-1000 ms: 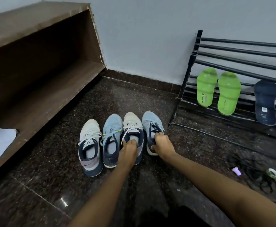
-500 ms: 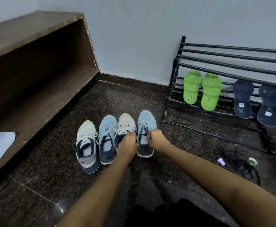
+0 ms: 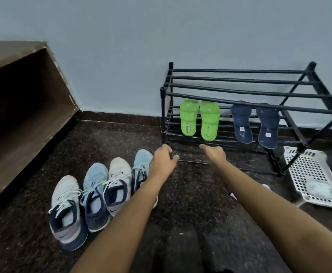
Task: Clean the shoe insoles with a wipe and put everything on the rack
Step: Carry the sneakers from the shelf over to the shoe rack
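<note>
Dark speckled floor (image 3: pixel 106 146) runs up to a pale wall, with a wooden shelf (image 3: pixel 23 115) at the far left. Beside it, four shoes (image 3: pixel 96 194) stand packed side to side on the floor, not yet on the rack. Their long axes are parallel, toes pointing away toward the wall and a little rightward, heels to the person.

The left hand (image 3: pixel 162 160) hangs just past the toe of the rightmost shoe, fingers loosely curled round nothing. The right hand (image 3: pixel 213 153) reaches toward the rack (image 3: pixel 239 71) with relaxed fingers, also empty.

On the lower tier the green insoles (image 3: pixel 188 119) and navy insoles (image 3: pixel 241 123) lean lengthwise across the bars, broader ends up toward the wall. A white basket (image 3: pixel 310 170) sits at the right.

The likely trouble is those insoles: they only rest on spaced bars, so a shoe slid in carelessly could nudge one through a gap. Lifting one shoe may also drag its neighbour — they touch, and the laces look loose.
</note>
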### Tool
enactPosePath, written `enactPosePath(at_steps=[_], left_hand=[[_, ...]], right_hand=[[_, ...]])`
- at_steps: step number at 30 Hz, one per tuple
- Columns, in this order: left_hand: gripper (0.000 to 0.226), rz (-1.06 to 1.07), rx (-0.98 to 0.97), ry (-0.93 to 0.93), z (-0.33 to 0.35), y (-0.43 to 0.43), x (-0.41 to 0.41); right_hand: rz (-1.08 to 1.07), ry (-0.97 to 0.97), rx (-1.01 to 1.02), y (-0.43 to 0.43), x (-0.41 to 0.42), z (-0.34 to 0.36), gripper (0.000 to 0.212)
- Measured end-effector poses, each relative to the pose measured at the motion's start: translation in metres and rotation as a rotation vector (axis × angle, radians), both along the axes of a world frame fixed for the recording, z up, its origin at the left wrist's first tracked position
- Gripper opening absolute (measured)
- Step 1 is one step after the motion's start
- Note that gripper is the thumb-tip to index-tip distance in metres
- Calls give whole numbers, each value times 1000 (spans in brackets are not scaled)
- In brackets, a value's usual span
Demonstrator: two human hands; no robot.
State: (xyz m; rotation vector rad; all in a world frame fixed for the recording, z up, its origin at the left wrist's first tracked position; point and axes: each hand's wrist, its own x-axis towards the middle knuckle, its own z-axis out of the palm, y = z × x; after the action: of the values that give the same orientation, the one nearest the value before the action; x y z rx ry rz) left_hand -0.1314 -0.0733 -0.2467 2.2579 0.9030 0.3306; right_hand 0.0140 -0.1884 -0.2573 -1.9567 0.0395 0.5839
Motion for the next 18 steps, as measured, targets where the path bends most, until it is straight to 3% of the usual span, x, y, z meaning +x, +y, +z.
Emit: enactPosePath(at_steps=[2,6,13,18], left_hand=[[31,-11,-21,-13,0,-2,19],[39,-10,-91,-7,-8,-6,52],[56,38,-200,1,-28,2,93],[49,87,-265,-18,-31,10,119]], right_hand=[[-36,55,21,-4,16,-4,59],[-75,135,146,-4,40,-13,70],[-40,230,206,5,64,-31,45],[-78,285,280,14,75,-35,34]])
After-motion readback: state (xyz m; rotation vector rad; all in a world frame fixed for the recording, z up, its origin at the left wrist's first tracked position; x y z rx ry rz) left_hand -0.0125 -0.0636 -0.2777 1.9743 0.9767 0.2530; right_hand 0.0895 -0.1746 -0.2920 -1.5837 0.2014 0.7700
